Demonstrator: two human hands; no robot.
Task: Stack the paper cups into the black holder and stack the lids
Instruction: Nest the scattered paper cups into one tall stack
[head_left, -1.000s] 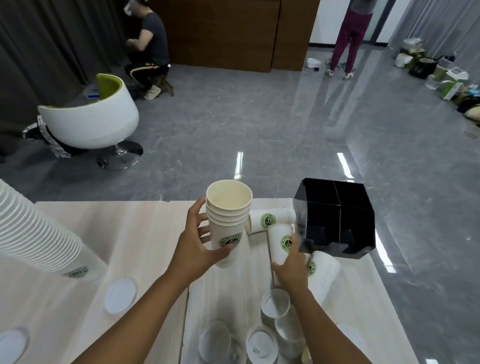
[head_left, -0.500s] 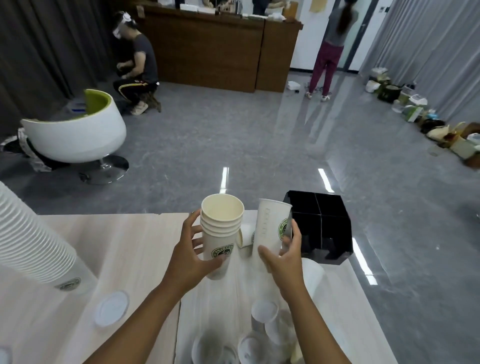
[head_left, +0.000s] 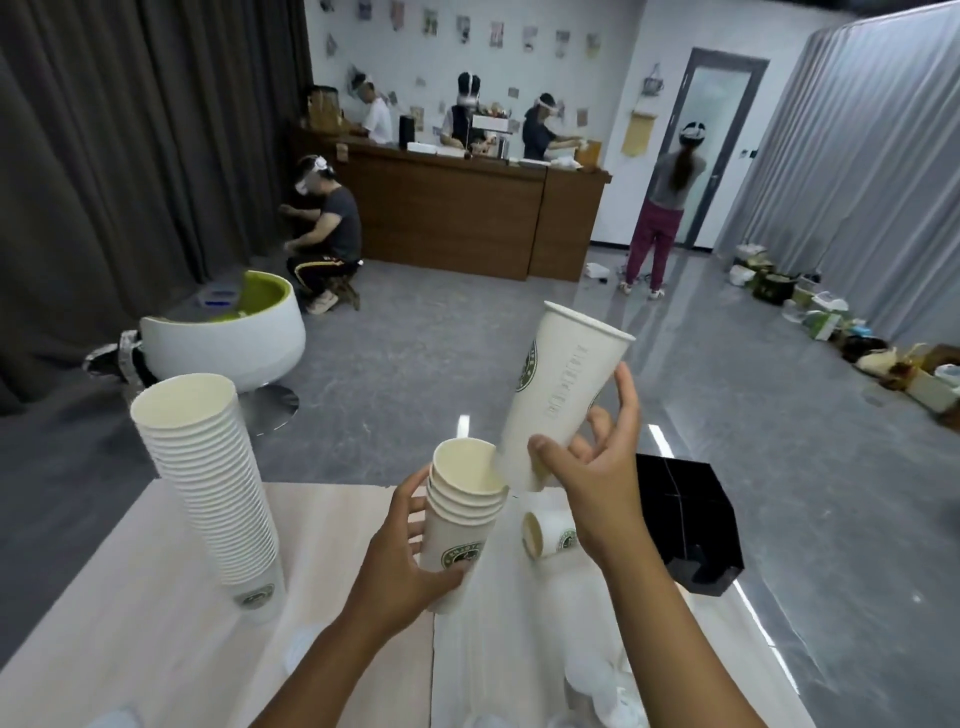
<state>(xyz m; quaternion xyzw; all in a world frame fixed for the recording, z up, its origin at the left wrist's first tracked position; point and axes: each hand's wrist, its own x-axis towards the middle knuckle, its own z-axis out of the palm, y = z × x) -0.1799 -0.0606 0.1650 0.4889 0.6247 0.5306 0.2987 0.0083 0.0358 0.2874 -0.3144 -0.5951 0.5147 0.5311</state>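
- The left hand (head_left: 410, 561) reaches in from the bottom edge, forearm angled up and to the right, and grips a short stack of nested cups (head_left: 464, 519) from the left side, thumb across the near face by the green logo and fingers wrapped round the far side.
- That short stack stands upright in the hand, mouth up; five rims can be counted at its top.
- The right hand (head_left: 597, 478) is raised higher, to the right of the left hand, wrist bent back, and pinches a single tall cup (head_left: 563, 400) near its base between the thumb in front and fingers behind.
- The single tall cup tilts with its mouth up and to the right; its bottom edge sits at the right rim of the short stack's open mouth, just entering or touching it, which of the two I cannot tell.
- One loose cup (head_left: 550, 535) lies on its side on the table (head_left: 156, 613), just below the right hand and right of the short stack.
- The black holder (head_left: 685, 525) sits on the table's right edge, beside the right wrist.
- A tall stack of many cups (head_left: 213, 488) stands well left of the left hand, leaning slightly.
- White lids (head_left: 597, 686) lie blurred beneath the right forearm; their number cannot be counted.
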